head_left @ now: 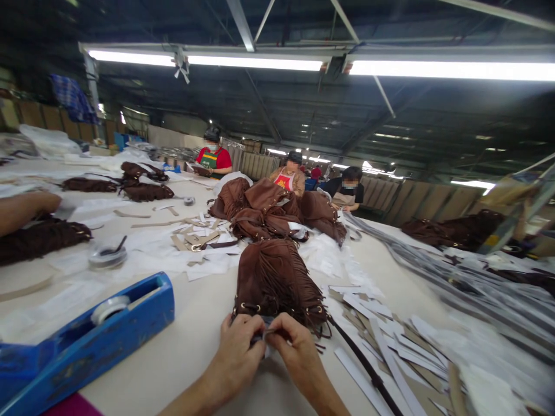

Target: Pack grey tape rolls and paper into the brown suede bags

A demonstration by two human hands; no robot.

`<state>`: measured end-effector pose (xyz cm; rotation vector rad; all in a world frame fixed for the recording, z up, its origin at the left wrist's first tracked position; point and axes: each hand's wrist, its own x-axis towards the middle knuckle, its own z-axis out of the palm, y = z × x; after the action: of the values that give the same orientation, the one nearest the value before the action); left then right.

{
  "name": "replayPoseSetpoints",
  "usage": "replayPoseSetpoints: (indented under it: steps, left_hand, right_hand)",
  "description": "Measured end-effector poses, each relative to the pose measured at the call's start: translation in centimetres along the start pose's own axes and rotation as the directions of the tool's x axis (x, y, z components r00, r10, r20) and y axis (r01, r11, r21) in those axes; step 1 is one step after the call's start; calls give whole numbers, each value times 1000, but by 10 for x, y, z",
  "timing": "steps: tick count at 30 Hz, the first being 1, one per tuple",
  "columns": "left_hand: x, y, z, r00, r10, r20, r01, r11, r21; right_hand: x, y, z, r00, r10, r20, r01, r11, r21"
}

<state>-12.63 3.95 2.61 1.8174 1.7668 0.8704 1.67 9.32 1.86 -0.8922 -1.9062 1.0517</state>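
Observation:
A dark brown fringed bag [273,277] lies on the table in front of me, its mouth with metal eyelets turned towards me. My left hand [240,346] is closed at the left of that mouth, thumb and fingers pinched together. Close beside it, my right hand [292,341] pinches greyish material at the bag's opening, which looks like lining; the fingers hide much of it. The bag's dark strap [359,364] runs from the mouth down to the right, past my right hand.
A blue tape dispenser [130,323] stands at the left, near a tape roll [107,256]. More brown bags [269,208] are heaped ahead. Paper strips [390,335] litter the right side. A co-worker's arm [30,211] reaches in at left; several people stand across the table.

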Motion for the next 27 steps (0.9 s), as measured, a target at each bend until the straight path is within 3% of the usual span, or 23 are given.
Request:
replayPoseSetpoints:
  steps: [5,10,16,27]
  left_hand:
    - [2,-1,7,999,-35,-32,33,998,-54]
    - [5,-4,8,997,-54,-57,51,997,-63]
    - [6,-8,7,999,-29,-37,28,1000,-11]
    - [7,-13,3,998,40,42,-42,998,52]
  right_hand:
    - [0,4,1,995,62,84,-64,998,21]
    - [-4,10,3,995,-99,15,100,990,-97]
    - [-6,13,-7,926,-332,181,355,928,-113]
    - [-14,18,-6,874,-416,253,472,850,-234]
